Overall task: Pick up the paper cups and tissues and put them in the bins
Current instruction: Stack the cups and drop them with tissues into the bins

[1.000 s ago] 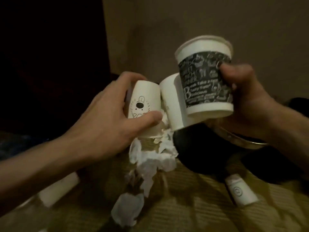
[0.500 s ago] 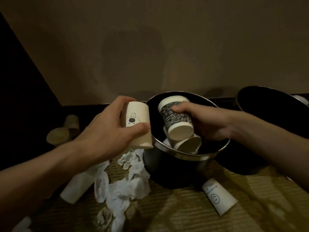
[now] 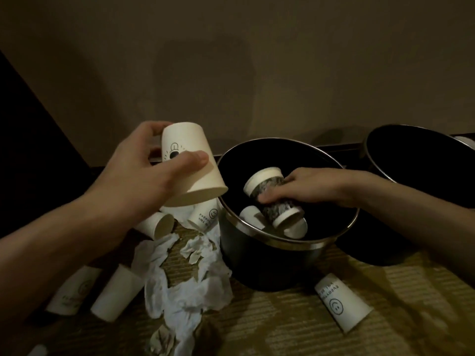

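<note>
Ribbed olive carpet floor [image 3: 282,327]. Round black bin [image 3: 270,265]: matte wall, shiny metal rim. Second black bin [image 3: 416,160] behind, right. Crumpled white tissues [image 3: 187,286] strewn left of bin. Left hand [image 3: 144,181]: grip curled round smooth cream paper cup [image 3: 191,173], inverted, long axis tilted, mouth down-right, just beside bin's left rim. Right hand [image 3: 311,186] inside bin: grip wrapped round dark-sleeved cup [image 3: 270,194], axis diagonal, wider end seemingly up-left (blurred). Smiley cup [image 3: 341,304] on its side on floor, right.
</note>
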`<action>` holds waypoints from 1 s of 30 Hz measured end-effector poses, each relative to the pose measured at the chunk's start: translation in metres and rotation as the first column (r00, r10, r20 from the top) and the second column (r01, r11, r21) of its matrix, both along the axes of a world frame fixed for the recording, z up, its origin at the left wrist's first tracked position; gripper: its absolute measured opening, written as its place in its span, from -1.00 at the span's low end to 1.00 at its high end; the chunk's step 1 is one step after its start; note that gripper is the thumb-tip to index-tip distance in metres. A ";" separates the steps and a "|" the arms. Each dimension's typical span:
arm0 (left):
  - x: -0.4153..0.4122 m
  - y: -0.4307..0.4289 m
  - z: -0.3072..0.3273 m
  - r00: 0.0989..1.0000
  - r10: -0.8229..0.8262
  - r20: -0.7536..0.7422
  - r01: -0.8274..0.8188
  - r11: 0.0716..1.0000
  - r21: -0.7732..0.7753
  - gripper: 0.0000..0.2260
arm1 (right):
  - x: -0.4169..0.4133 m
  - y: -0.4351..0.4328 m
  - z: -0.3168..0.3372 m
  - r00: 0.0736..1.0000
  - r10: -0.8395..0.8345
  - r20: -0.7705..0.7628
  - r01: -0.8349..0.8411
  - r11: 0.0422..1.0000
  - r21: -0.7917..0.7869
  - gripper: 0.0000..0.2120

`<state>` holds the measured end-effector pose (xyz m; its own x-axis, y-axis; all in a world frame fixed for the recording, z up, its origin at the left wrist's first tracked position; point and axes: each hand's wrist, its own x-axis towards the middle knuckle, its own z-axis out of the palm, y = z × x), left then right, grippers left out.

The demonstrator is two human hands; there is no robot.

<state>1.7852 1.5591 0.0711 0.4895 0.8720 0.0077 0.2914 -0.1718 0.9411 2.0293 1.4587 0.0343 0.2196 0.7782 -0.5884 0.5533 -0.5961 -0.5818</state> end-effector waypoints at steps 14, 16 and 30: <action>0.041 -0.007 -0.008 0.999 -0.038 0.019 0.038 0.999 0.010 -0.60 | 0.004 -0.001 0.001 0.994 0.105 0.006 -0.104 0.975 0.197 -0.32; 0.051 -0.007 -0.011 0.998 -0.055 0.017 0.054 0.998 0.044 -0.66 | 0.006 0.001 0.012 0.934 0.016 -0.358 0.106 0.942 0.319 -0.40; 0.119 -0.007 -0.053 0.679 -0.391 -0.622 0.589 0.795 0.143 -0.71 | 0.015 -0.007 0.004 0.990 0.110 0.089 -0.122 0.983 0.139 -0.72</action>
